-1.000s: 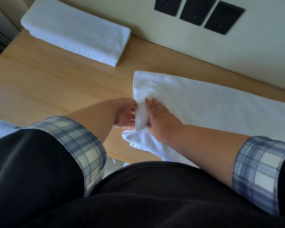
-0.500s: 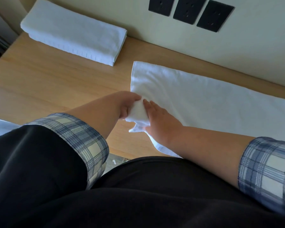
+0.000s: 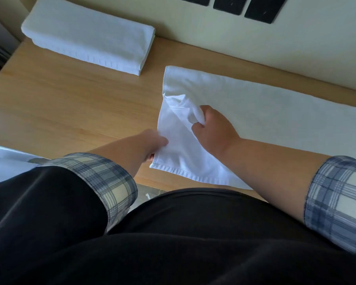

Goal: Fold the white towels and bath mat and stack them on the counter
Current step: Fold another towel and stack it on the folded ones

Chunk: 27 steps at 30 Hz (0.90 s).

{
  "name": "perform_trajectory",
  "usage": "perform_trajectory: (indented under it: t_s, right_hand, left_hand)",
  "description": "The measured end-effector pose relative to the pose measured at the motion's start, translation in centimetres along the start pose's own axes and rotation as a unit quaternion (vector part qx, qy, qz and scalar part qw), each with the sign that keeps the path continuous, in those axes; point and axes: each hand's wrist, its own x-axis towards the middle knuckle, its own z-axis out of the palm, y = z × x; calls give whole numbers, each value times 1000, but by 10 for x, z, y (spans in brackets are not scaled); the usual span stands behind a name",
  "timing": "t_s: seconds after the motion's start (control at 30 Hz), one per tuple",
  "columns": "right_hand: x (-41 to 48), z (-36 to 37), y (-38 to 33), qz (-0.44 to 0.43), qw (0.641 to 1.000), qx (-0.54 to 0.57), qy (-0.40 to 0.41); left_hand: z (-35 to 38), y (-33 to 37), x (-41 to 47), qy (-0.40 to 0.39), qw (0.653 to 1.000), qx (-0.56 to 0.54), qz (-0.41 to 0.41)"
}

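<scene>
The towel (image 3: 265,112) I am working on lies flat on the wooden counter (image 3: 70,103), its long axis running from the middle of my view out past the right edge, roughly parallel to the wall. Its left short end is lifted off the wood. My left hand (image 3: 152,144) pinches the near-left corner just above the hem, thumb on top, the fingers hidden under the cloth. My right hand (image 3: 212,130) is curled round a bunch of fabric further in along that same end. Both hands sit at the left end, so I judge the fold has to travel rightward along the length. The folded towel (image 3: 88,36) rests well apart at the back left, against the wall below the dark sockets (image 3: 257,7).
</scene>
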Motion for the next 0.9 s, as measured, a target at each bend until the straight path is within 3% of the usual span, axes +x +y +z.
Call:
perform_trajectory:
  t_s: [0.07,0.2,0.3,0.4,0.47,0.63,0.73,0.9]
  right_hand:
    - [-2,2,-2,-24,999,-16,-38]
    - [-4,18,0,-55,979,-90,-173]
    - [-3,25,5,-38,974,-105,-198]
    - [-1,27,5,-42,973,-101,-203]
    - [0,30,2,-68,967,-110,-221]
    - [-3,41,-3,-124,953,-91,-261]
    - [-5,44,3,-131,949,-80,-274]
    - [-4,54,5,-151,925,-123,-326]
  left_hand:
    - [-2,-2,1,47,997,57,26]
    - [-19,-8,9,110,991,62,48]
    - [-29,-8,16,149,987,49,43]
    - [-24,-1,22,99,992,-82,-18]
    - [-22,-1,24,75,992,-98,-24]
    - [-36,6,41,85,976,-200,-16]
    - [-44,33,60,107,978,-179,26]
    - [-45,81,97,50,985,-118,118]
